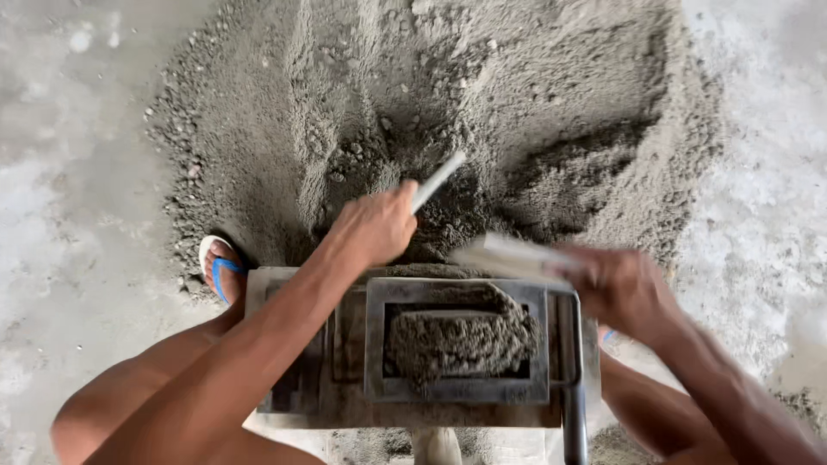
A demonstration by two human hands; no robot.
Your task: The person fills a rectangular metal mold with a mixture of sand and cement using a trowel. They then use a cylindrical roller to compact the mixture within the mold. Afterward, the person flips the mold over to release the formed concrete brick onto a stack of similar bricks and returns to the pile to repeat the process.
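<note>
I'm looking straight down thru the head cam. The left hand [372, 226] is fisted tight round a pale, thin, straight tool handle [437, 182] that slants up and to the right, its far end sitting over the big grey heap of damp sand-cement mix [482, 103] beyond the mould. The grip is near the handle's low end, I'd say for leverage into the pile. Can't see the working end of the tool; it's hidden behind the fist.

The right hand [622, 288] is curled shut on a pale flat piece, prob. a board or trowel blade [508, 256], blurred w/ motion, so I can't tell exactly what it is. It's held just over the far right corner of the rectangular grey metal block mould [457, 392], at rim height, which fits levelling off the fill.

The mould sits near centre, close to my body, between the knees. Inside it is a clump of the same grey mix [461, 340], heaped at the middle and right, w/ dark gaps along the left and near sides, so it's only part full. A dark metal lever bar [574, 405] runs down the mould's right side.

A foot in a blue-strapped sandal [220, 267] is planted left of the mould at the heap's edge. Pale concrete floor [69, 172] all round.
</note>
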